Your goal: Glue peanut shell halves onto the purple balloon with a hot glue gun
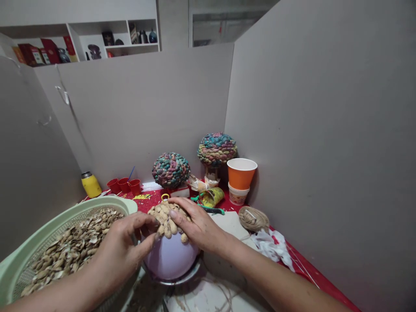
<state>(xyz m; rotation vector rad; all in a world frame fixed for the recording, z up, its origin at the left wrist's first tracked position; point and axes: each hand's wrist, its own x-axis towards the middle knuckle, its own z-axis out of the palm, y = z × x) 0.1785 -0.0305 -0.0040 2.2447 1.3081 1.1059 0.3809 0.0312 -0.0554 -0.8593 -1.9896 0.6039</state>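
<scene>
A smooth light-purple balloon (170,258) sits in a shallow metal bowl (182,280). Its top is covered by peanut shells (167,225) laid close together. My left hand (128,238) is at the left edge of these shells, thumb and fingers pinched around a shell there. My right hand (199,225) curves over the upper right of the covered part, with its thumb pressing on the shells and its fingers on the far side, partly hidden. At left, a pale green plastic colander (22,255) holds many loose peanut shells (71,247).
Behind stand two multicoloured shell-covered balls (171,170), red cups (134,187), a yellow jar (91,185), and an orange paper cup (241,174) on stacked cups. Twine (253,218) and crumpled white plastic (273,247) lie right. Grey partitions (325,130) enclose the table.
</scene>
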